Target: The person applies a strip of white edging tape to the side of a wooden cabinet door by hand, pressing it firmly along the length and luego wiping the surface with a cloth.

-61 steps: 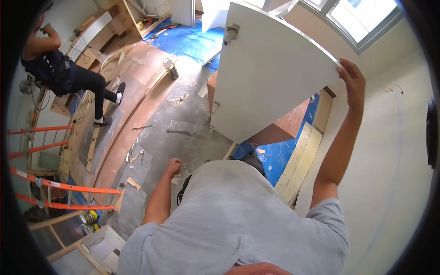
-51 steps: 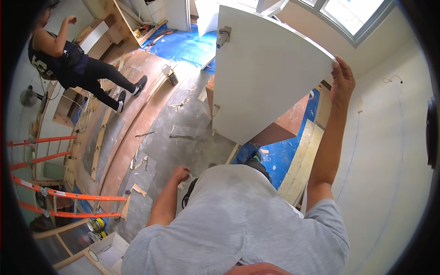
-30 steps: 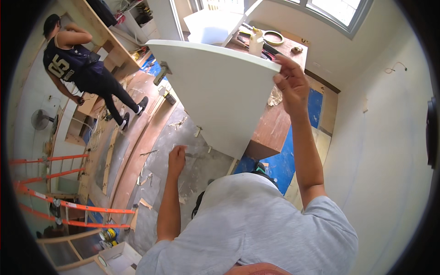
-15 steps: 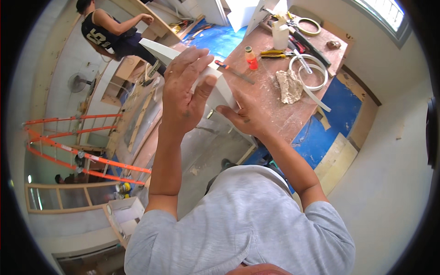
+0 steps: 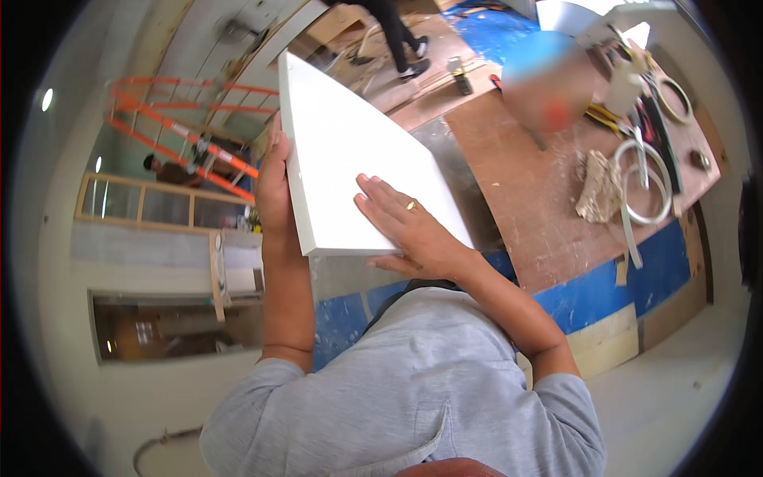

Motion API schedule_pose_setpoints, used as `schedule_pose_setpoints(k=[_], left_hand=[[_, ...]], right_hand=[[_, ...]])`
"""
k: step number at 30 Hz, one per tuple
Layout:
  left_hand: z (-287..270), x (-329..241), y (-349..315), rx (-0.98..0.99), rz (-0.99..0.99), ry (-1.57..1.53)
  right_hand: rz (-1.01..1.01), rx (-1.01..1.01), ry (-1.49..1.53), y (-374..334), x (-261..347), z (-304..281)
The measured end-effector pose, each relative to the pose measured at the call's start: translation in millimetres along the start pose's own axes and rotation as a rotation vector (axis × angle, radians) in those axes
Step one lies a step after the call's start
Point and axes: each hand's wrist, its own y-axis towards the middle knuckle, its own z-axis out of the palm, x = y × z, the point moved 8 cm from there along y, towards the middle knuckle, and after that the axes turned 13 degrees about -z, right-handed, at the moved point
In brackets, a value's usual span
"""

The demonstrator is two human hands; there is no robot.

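Observation:
A white rectangular panel point(image 5: 358, 151) is tilted up in front of me, its broad face turned toward me. My left hand point(image 5: 274, 179) grips the long left edge, with some of its fingers hidden behind the panel. Flat on the lower part of the face lies my right hand point(image 5: 401, 226), fingers stretched out and a ring on one of them. Its thumb is near the panel's bottom edge.
On the wooden workbench point(image 5: 509, 215) at right are pliers point(image 5: 606, 119), white edging strip point(image 5: 664, 203) and a crumpled beige lump point(image 5: 598, 187). A blurred patch hides part of the bench. An orange ladder point(image 5: 171, 123) stands at left. Another person's legs point(image 5: 389, 36) show at the far side.
The white panel has swung up and left, so its broad face now shows. My left hand has closed on its edge, and my right hand has come down onto the face. The view has turned.

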Motion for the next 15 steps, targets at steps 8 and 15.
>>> schedule_pose_setpoints(k=[8,15], left_hand=[[-58.9,4.9,-28.2,-0.095,-0.055,-0.231],[-94.2,11.7,-45.0,-0.201,-0.092,-0.276]], right_hand=[[0.003,0.287,0.082,-7.5,-40.4,67.1],[0.084,0.39,0.133,-34.4,-64.0,104.0]])
